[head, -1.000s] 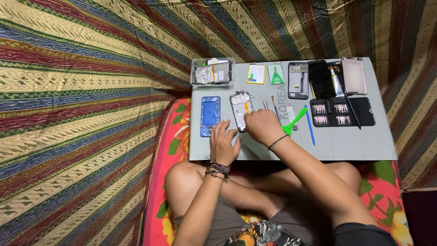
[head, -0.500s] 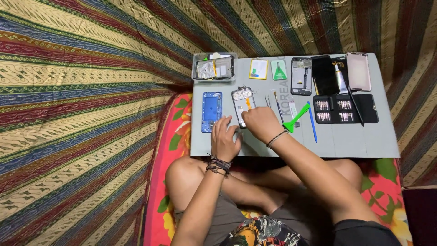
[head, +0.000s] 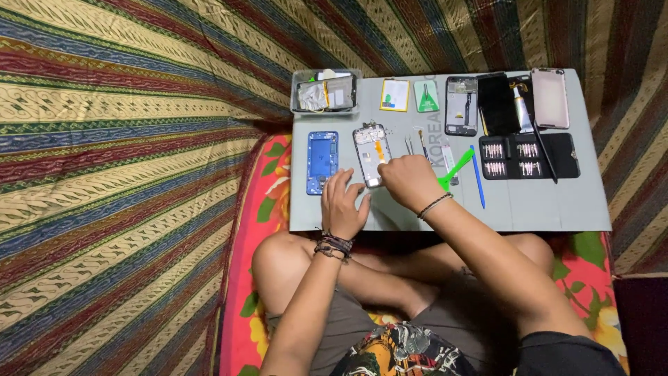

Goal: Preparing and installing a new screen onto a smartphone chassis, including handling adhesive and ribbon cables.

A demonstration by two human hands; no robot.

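Left hand point(head: 344, 205) rests flat on the grey desk point(head: 543, 209), fingers spread, holding nothing. Right hand point(head: 412, 182) lies just beside it, fingers curled at the lower end of the opened phone frame point(head: 371, 154); grasp cannot be determined. Blue back cover point(head: 322, 161) lies left of the frame.

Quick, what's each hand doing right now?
Left hand: open, fingers spread, resting on the grey board beside the opened phone.
Right hand: curled over the phone's lower end; whether it grips anything cannot be told.
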